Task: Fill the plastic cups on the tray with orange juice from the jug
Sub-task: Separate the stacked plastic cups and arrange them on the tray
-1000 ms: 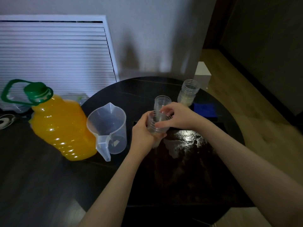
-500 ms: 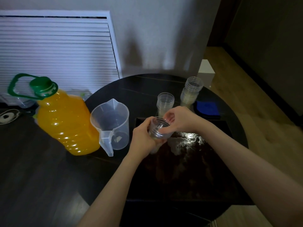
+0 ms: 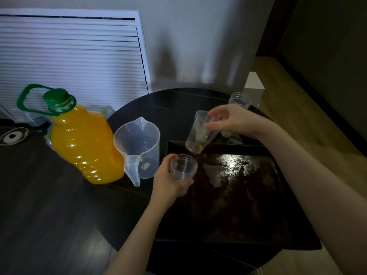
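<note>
The tray [image 3: 228,219] lies under and between both hands, its far rim just below the right hand [image 3: 228,121] and its left rim beside the left hand [image 3: 168,181]; most of its wet, shiny floor is open toward the person. The table [image 3: 168,104] curves round behind the hands. The left hand curls its fingers round an upright cup [image 3: 183,168] at the tray's left edge. The right hand pinches a second cup [image 3: 199,132] near its rim, holding it tilted above the tray's far-left corner, a little yellow in its bottom. The empty jug [image 3: 139,147] stands just left of the left hand, and the juice bottle [image 3: 83,143] further left, touching the jug. Behind the right hand stands a stack of cups [image 3: 239,100], partly hidden. Half a second ago both hands held the cups together in one nested stack; now they are apart, one cup in each hand.
</note>
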